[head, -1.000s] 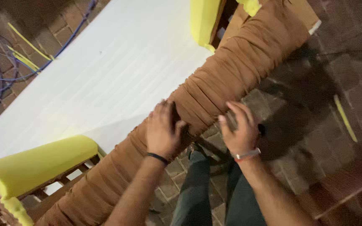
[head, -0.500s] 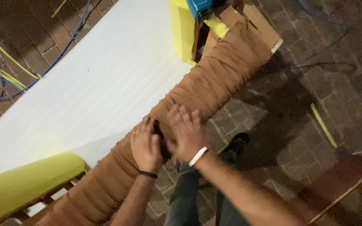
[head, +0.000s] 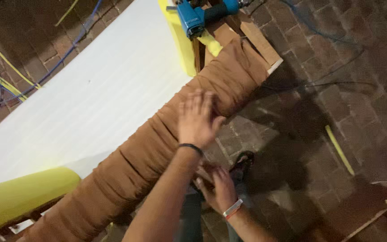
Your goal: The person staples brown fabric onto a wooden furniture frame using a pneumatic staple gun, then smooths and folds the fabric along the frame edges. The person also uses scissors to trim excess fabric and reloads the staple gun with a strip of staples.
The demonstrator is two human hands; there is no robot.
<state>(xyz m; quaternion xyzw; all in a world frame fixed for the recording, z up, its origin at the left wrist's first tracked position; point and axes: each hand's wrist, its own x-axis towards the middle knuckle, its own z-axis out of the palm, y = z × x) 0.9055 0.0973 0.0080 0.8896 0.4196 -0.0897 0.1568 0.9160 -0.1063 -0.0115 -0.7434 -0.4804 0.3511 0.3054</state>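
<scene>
Left hand [head: 198, 117] lies flat, fingers spread wide, palm down on the brown fabric [head: 157, 143], holding nothing, just pressing. It is motion-blurred, so exact finger contact is hard to read. It wears a dark wristband [head: 190, 147]. Right hand [head: 218, 186] sits lower, under the left forearm, near the lower edge of the fabric roll; whether it pinches cloth or is just curled, cannot tell, because the forearm hides part of it. It wears a white-and-red wristband [head: 232, 209].

Risks, as a judgement: the fabric is bunched in many cross folds, so pressure from one flat hand could slide the gathers sideways and leave them uneven. With hands crossed, grip on the lower edge looks weak and the cloth could slip off the frame edge. A blue power tool [head: 198, 15] rests on the wooden frame [head: 256, 42] at the far end, close to the edge; a tug on the fabric could shake it off onto the brick floor [head: 328, 89]. Cables [head: 323, 83] trail on the bricks near the feet, a trip hazard.

The fabric is rust-brown and soft-looking, wrinkled into tight ridges, wrapped as a long padded roll running diagonally from bottom left to upper right along the edge of a white sheet [head: 90, 103]. Yellow foam [head: 19, 197] shows at bottom left and beside the tool. Yellow strips [head: 339, 148] lie on the floor.
</scene>
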